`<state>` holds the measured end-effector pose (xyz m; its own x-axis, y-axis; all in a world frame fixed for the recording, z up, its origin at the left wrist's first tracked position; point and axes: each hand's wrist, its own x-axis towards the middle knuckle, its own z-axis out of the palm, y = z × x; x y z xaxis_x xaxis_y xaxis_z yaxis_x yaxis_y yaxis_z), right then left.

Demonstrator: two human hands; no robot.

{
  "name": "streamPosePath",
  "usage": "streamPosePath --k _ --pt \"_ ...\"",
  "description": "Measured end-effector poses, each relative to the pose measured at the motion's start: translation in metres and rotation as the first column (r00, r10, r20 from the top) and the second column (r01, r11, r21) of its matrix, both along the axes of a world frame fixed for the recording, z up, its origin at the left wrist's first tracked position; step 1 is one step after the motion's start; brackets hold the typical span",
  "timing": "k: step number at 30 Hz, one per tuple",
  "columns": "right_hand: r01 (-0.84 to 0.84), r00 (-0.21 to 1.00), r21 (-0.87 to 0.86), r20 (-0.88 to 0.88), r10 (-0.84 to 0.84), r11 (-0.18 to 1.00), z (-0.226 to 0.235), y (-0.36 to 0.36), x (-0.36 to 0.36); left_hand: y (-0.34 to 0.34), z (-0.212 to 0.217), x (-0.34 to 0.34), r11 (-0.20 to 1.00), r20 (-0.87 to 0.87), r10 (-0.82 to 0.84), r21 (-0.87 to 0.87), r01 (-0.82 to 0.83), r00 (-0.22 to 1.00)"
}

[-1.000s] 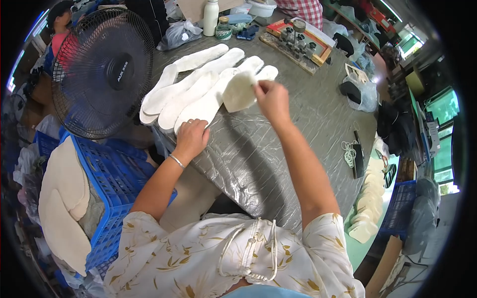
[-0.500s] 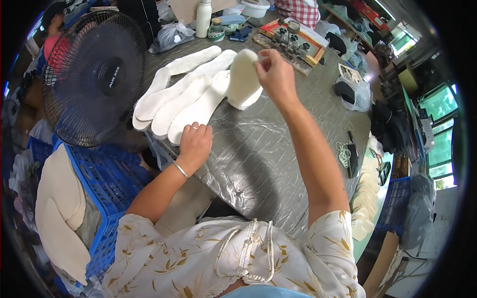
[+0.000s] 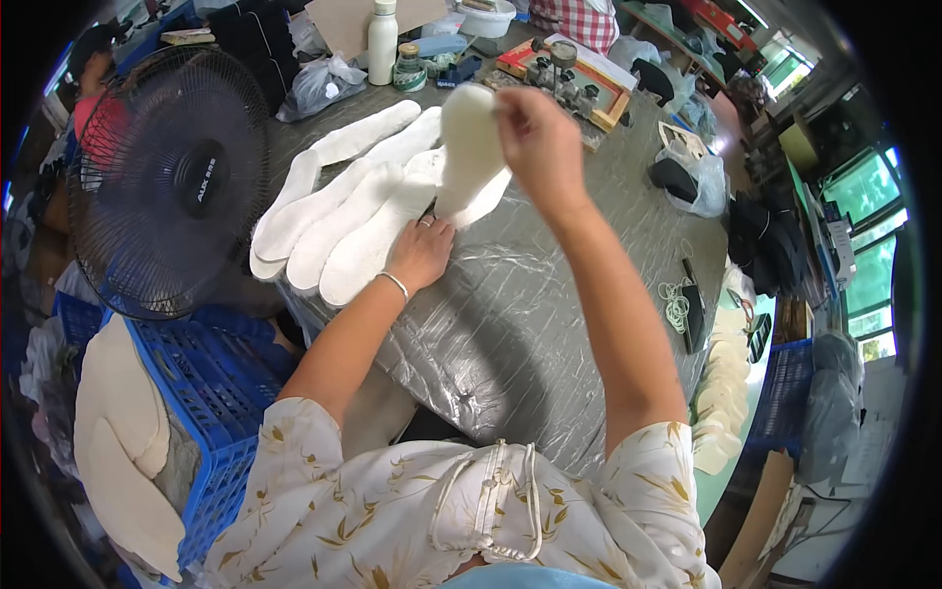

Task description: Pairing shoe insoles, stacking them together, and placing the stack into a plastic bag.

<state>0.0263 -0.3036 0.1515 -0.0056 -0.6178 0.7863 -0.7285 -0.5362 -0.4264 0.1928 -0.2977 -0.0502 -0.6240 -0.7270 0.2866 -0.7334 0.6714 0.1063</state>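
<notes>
My right hand pinches a white insole by its upper side and holds it raised, nearly upright, above the table. At its lower end the fingers of my left hand are closed at the tip; my fingertips are partly hidden there. Beside my left hand, several more white insoles lie fanned out in overlapping pairs, pointing away to the right. Another white insole lies behind the raised one, mostly covered by it.
A black fan stands left of the grey plastic-covered table. Blue crates with cream sheets are at the lower left. A bottle, a jar and a framed clamp device sit at the back.
My left hand has moved right and away from the nearest lying insole to the lower end of the raised one. My right hand has lifted that insole slightly, moving it up and left.
</notes>
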Motion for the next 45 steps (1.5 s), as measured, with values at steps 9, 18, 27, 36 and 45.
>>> streamPosePath --k 9,18,27,36,45 --pt "0.024 0.991 -0.234 -0.122 -0.053 0.972 0.053 0.056 -0.053 -0.011 0.011 0.002 0.994 -0.081 -0.009 0.11 0.018 0.997" --pt "-0.07 0.981 0.009 -0.178 0.07 0.998 0.047 0.152 -0.091 0.009 0.033 0.019 0.997 -0.133 -0.02 0.076 0.031 0.991" --pt "-0.186 0.901 0.689 0.404 -0.158 0.701 -0.13 0.354 -0.162 0.053 0.032 0.011 0.998 -0.377 -0.003 -0.053 -0.018 0.926" --pt "0.004 0.483 0.881 0.413 -0.772 0.474 -0.154 0.418 -0.166 0.131 0.021 -0.008 0.838 -0.514 0.132 0.515 0.181 0.848" --pt "-0.154 0.615 0.93 0.356 -0.704 0.335 -0.166 0.429 -0.162 0.212 0.019 0.071 0.865 -0.606 0.357 0.501 -0.007 0.711"
